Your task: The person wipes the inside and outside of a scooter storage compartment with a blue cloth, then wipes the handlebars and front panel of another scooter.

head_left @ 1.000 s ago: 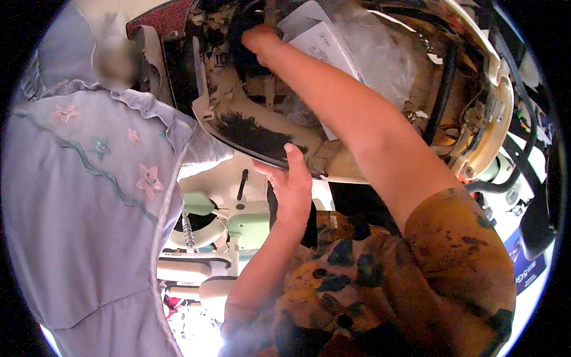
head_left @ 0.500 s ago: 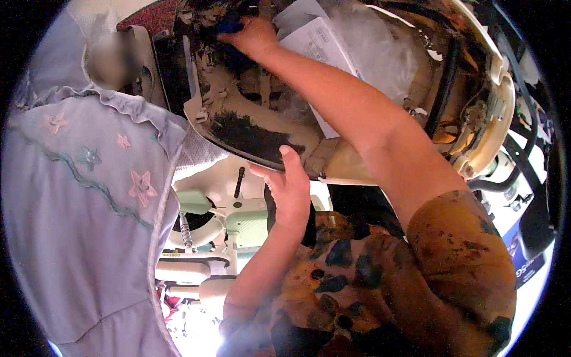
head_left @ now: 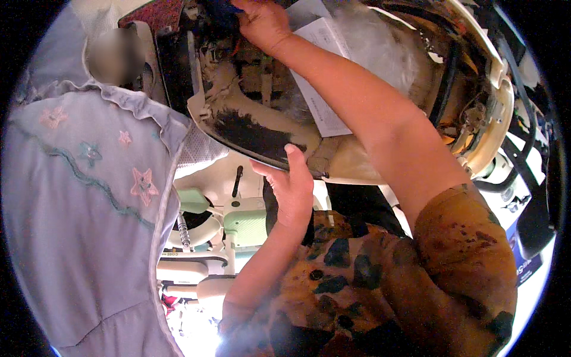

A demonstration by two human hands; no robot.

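Observation:
A large shell with a beige outer edge and a dirty, dark inside [head_left: 253, 132] lies open before me. My left hand [head_left: 291, 193] grips its near rim, thumb over the edge and fingers curled beneath. My right hand [head_left: 264, 27] reaches across to the far left part of the shell. It is closed on a dark blue cloth-like thing [head_left: 223, 13], partly cut off by the picture's upper edge. Under my right forearm lie a white printed box [head_left: 318, 104] and a clear plastic bag [head_left: 375, 50].
At left hangs a lavender cloth cover [head_left: 89, 238] with starfish embroidery. Below the shell are a light green ridged plate [head_left: 247, 227], a coil spring [head_left: 183, 232] and cream-coloured parts. A black curved bar [head_left: 445, 83] runs along the shell's right side.
My right hand has moved farther away and slightly right, with the blue cloth-like thing still in it. The left hand keeps its grip on the rim.

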